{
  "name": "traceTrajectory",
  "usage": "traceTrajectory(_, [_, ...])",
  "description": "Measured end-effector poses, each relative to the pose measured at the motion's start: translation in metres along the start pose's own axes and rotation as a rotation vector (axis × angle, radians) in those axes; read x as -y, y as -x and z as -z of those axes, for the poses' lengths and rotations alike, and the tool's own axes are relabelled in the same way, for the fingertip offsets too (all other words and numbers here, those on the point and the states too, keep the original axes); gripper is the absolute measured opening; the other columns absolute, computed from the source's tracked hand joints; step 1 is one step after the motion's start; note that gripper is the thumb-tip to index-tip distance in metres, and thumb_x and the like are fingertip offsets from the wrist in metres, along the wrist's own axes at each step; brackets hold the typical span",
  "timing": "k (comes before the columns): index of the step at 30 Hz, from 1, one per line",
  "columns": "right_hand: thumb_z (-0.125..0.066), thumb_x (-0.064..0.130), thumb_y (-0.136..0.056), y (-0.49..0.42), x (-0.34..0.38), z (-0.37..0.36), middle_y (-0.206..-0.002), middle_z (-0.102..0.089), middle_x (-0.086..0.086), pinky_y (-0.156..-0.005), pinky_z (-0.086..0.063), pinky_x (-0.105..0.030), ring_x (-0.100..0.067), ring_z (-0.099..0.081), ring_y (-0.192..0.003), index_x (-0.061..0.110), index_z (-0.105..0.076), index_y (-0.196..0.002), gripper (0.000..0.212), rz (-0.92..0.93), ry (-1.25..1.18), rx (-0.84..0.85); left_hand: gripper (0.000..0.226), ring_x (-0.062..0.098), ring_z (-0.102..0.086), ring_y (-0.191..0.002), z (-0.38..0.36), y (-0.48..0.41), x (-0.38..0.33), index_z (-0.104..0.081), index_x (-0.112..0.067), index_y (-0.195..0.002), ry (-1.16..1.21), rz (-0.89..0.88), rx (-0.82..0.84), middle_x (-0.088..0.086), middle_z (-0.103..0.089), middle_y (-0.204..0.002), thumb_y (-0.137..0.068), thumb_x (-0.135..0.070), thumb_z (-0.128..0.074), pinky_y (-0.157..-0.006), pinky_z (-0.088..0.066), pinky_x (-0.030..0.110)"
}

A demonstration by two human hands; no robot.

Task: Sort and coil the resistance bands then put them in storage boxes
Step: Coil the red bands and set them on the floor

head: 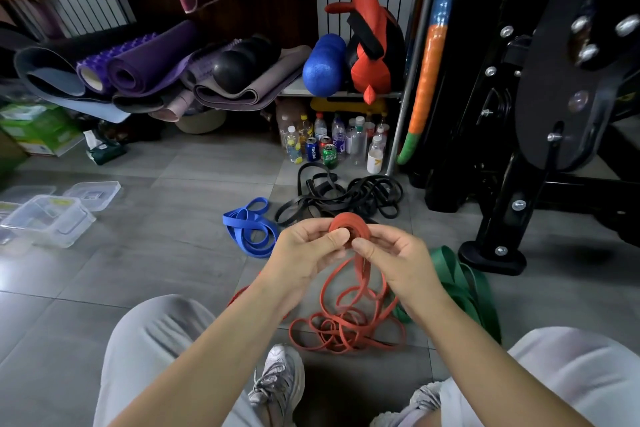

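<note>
- Clear storage boxes [52, 218] stand on the floor at the left.
- A blue band [242, 220] lies left of the hands, with black bands [367, 192] farther.
- The left hand [304, 253] and the right hand [398, 260] both pinch the half-coiled red band [349, 222]; its loose part lies on the near floor.
- A green band [464, 284] lies at the right.

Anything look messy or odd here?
Yes: the black rubber bands lie tangled in a heap on the grey tiled floor; the red rubber band sprawls in loose loops below its half-wound coil.
</note>
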State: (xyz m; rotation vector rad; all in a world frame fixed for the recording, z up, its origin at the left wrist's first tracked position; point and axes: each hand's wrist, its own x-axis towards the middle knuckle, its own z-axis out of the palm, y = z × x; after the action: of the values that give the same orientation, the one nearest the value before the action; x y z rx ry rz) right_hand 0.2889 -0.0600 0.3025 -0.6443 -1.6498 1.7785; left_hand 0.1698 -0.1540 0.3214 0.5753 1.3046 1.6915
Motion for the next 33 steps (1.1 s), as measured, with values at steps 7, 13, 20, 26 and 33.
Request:
traceTrajectory(7, [-0.070,0.009,-0.082,-0.001,0.001,0.006,-0.081,-0.073,0.008,-0.071,-0.053,-0.018,-0.009,-0.068,-0.078,0.035,-0.067,-0.084,0.026,0.076,0.319,0.041,0.014,0.008,-0.066,-0.068,0.002,-0.003,0.001,-0.067,-0.015,-0.090,-0.341,-0.027,-0.003,0.000,-0.069,-0.076,-0.082,-0.004,-0.068,-0.066,-0.054,0.020])
traceTrajectory(13, [-0.067,0.017,-0.082,-0.005,0.002,0.010,-0.080,-0.065,0.005,-0.067,-0.040,-0.012,-0.007,-0.056,-0.073,0.023,-0.073,-0.094,0.015,0.229,0.887,0.139,0.024,0.006,-0.057,-0.087,0.005,-0.010,-0.020,-0.066,-0.029,-0.103,-1.388,-0.314,0.117,-0.012,-0.064,-0.098,-0.079,-0.033,-0.070,-0.077,-0.045,0.025])
traceTrajectory(20, [-0.071,0.011,-0.080,0.003,0.000,0.007,-0.073,-0.066,0.012,-0.063,-0.047,-0.010,0.002,-0.061,-0.068,0.027,-0.071,-0.084,0.016,0.077,0.583,0.134,0.016,0.010,-0.057,-0.091,0.005,-0.008,-0.027,-0.067,-0.025,-0.098,-1.542,-0.374,0.206,-0.011,-0.063,-0.091,-0.084,-0.032,-0.063,-0.081,-0.047,0.031])
traceTrajectory(26, [-0.074,0.007,-0.078,0.007,-0.001,0.008,-0.083,-0.071,-0.003,-0.070,-0.056,-0.026,-0.014,-0.067,-0.073,0.019,-0.071,-0.084,0.014,0.019,0.367,0.129,0.013,0.004,-0.066,-0.082,0.006,-0.001,-0.024,-0.072,-0.026,-0.087,-1.017,-0.273,0.079,-0.011,-0.072,-0.085,-0.079,-0.015,-0.072,-0.082,-0.052,0.024])
traceTrajectory(33, [-0.073,0.022,-0.072,0.008,-0.007,0.003,-0.086,-0.075,0.000,-0.073,-0.054,-0.020,-0.013,-0.069,-0.081,0.024,-0.072,-0.085,0.014,0.012,0.034,-0.043,0.019,0.012,-0.070,-0.078,0.001,0.002,-0.001,-0.072,-0.018,-0.087,-0.189,-0.130,-0.055,0.002,-0.074,-0.083,-0.083,-0.002,-0.064,-0.064,-0.054,0.019])
